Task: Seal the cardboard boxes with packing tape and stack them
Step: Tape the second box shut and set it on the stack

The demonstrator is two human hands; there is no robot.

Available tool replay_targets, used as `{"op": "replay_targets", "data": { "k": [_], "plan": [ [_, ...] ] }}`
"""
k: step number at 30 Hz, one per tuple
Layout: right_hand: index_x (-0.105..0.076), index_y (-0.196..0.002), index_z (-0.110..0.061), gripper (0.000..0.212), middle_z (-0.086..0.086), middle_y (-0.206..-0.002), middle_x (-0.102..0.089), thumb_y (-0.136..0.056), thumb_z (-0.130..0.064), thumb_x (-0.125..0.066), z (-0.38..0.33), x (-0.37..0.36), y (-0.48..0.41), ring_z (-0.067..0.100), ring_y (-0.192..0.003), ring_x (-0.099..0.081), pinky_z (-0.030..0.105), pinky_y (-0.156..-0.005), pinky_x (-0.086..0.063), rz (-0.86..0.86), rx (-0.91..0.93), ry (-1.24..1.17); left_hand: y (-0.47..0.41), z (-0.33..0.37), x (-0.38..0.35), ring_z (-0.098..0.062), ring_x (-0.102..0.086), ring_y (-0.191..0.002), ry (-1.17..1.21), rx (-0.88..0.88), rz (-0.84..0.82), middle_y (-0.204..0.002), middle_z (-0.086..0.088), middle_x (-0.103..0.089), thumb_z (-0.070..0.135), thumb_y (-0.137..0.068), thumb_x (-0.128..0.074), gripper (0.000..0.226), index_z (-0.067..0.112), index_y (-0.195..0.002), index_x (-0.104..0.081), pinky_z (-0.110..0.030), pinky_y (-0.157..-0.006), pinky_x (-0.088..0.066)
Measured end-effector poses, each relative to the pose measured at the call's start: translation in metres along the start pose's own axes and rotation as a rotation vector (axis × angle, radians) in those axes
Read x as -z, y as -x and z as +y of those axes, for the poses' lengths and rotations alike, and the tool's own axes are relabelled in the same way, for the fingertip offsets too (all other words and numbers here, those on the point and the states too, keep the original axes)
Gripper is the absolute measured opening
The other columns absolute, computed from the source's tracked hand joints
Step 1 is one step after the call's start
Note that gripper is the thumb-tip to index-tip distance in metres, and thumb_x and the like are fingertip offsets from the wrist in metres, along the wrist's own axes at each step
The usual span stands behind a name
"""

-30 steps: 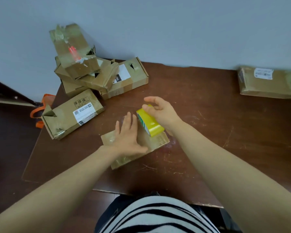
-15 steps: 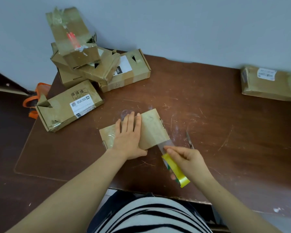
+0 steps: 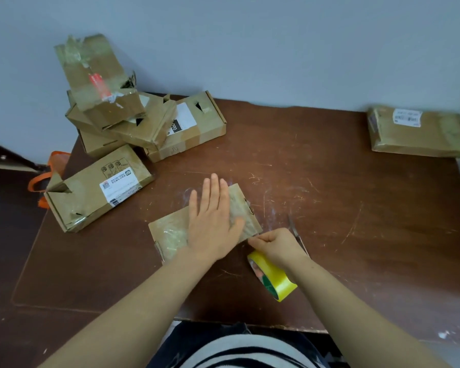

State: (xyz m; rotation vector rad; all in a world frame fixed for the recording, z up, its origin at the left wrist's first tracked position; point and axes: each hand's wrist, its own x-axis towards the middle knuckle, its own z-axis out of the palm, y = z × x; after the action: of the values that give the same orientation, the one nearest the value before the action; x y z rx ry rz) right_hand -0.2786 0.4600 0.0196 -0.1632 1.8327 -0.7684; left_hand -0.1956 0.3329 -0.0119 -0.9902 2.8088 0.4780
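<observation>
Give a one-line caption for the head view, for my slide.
Left hand presses a flat cardboard box on the table; right hand holds a yellow tape roll at its near corner.

Both bare forearms reach forward and converge. The left hand [image 3: 213, 224] lies palm down, its straight fingers held together, pressing flat on the cardboard box [image 3: 170, 232]. The right hand [image 3: 276, 244] is curled knuckles-up just beside it, fingertips pinched together, gripping the yellow tape roll [image 3: 274, 278] under its wrist.

flat box [image 3: 170, 232] centre of table [image 3: 329, 208] | tape roll [image 3: 279, 282] right-front | box pile [image 3: 133, 123] rear-left | parcel [image 3: 420, 134] rear-right
</observation>
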Motion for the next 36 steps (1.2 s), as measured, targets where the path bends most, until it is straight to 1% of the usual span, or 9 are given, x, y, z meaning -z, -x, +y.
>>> {"op": "replay_targets", "data": {
  "k": [2,5,9,16,19,22,27,31,36],
  "plan": [
    [-0.068,-0.081,-0.001,0.023,0.010,-0.044,-0.058,-0.094,-0.012,-0.053,0.000,0.000,-0.002,0.021,-0.035,-0.055,0.025,-0.053,-0.051,0.007,-0.020,-0.041,-0.006,0.017,-0.015,-0.020,0.016,-0.146,0.017,0.025,0.045,-0.157,-0.008,0.020,0.060,-0.083,0.010,0.082,0.010,-0.148,0.016,-0.037,-0.114,0.017],
    [-0.063,-0.075,-0.002,0.021,0.018,-0.052,-0.058,-0.089,-0.002,-0.047,0.002,-0.003,-0.004,0.028,-0.041,-0.056,0.038,-0.057,-0.052,-0.020,-0.048,-0.147,-0.019,0.020,-0.034,-0.027,-0.018,-0.146,-0.063,-0.016,0.047,-0.157,-0.016,-0.018,0.063,-0.091,-0.008,0.084,0.003,-0.150,-0.018,-0.039,-0.117,-0.005],
    [-0.058,-0.107,-0.010,0.024,0.018,-0.064,-0.058,-0.093,0.003,-0.044,0.003,-0.007,-0.002,0.021,-0.038,-0.056,0.025,-0.045,-0.049,-0.074,-0.012,-0.247,-0.044,0.006,-0.022,-0.023,0.003,-0.148,-0.169,-0.225,-0.011,-0.160,-0.014,0.004,0.070,-0.082,0.008,0.093,0.006,-0.149,0.006,-0.036,-0.117,0.008],
    [-0.054,-0.129,-0.008,0.033,0.014,-0.066,-0.060,-0.096,-0.004,-0.052,0.012,-0.007,-0.004,0.018,-0.041,-0.058,0.025,-0.049,-0.051,-0.102,0.055,-0.290,-0.040,0.003,-0.027,-0.030,-0.027,-0.143,-0.195,-0.302,0.033,-0.154,-0.018,-0.028,0.068,-0.091,-0.010,0.086,0.007,-0.147,-0.031,-0.040,-0.117,-0.016],
    [-0.057,-0.123,-0.021,0.040,0.011,-0.070,-0.064,-0.089,0.000,-0.055,0.017,-0.007,0.003,0.018,-0.050,-0.062,0.028,-0.058,-0.056,-0.085,0.075,-0.278,-0.038,0.000,-0.025,-0.039,-0.055,-0.113,-0.199,-0.370,0.143,-0.126,-0.021,-0.056,0.059,-0.091,-0.035,0.067,0.009,-0.129,-0.058,-0.045,-0.095,-0.045],
    [-0.058,-0.116,-0.043,0.045,0.005,-0.109,-0.067,-0.079,-0.018,-0.062,0.026,-0.007,0.003,0.026,-0.094,-0.066,0.043,-0.091,-0.053,0.000,0.150,-0.199,-0.028,0.003,-0.028,-0.029,-0.057,-0.084,-0.167,-0.393,0.288,-0.101,-0.012,-0.063,0.050,-0.097,-0.037,0.054,0.009,-0.113,-0.068,-0.038,-0.070,-0.048],
    [-0.050,-0.130,-0.031,0.046,-0.008,-0.130,-0.054,-0.088,-0.022,-0.065,0.030,-0.006,0.007,0.017,-0.121,-0.051,0.036,-0.103,-0.042,0.005,0.228,-0.181,-0.012,-0.024,-0.035,-0.031,-0.043,-0.131,-0.125,-0.567,0.149,-0.142,-0.017,-0.047,0.055,-0.099,-0.023,0.067,0.006,-0.138,-0.045,-0.038,-0.109,-0.031],
    [-0.048,-0.134,-0.026,0.046,-0.011,-0.127,-0.053,-0.090,-0.025,-0.063,0.033,-0.004,0.009,0.007,-0.122,-0.048,0.025,-0.100,-0.040,0.026,0.221,-0.132,-0.010,-0.037,-0.035,-0.026,-0.030,-0.139,-0.120,-0.581,0.084,-0.151,-0.013,-0.034,0.052,-0.101,-0.016,0.066,0.007,-0.144,-0.037,-0.031,-0.116,-0.008],
    [-0.046,-0.134,-0.027,0.050,-0.002,-0.118,-0.060,-0.087,-0.017,-0.059,0.041,-0.004,0.013,0.015,-0.109,-0.057,0.032,-0.092,-0.049,0.033,0.159,-0.163,0.001,-0.030,-0.031,-0.030,-0.051,-0.126,-0.041,-0.544,0.182,-0.139,-0.013,-0.051,0.049,-0.097,-0.037,0.057,0.006,-0.129,-0.058,-0.039,-0.102,-0.042]
  ]
}}
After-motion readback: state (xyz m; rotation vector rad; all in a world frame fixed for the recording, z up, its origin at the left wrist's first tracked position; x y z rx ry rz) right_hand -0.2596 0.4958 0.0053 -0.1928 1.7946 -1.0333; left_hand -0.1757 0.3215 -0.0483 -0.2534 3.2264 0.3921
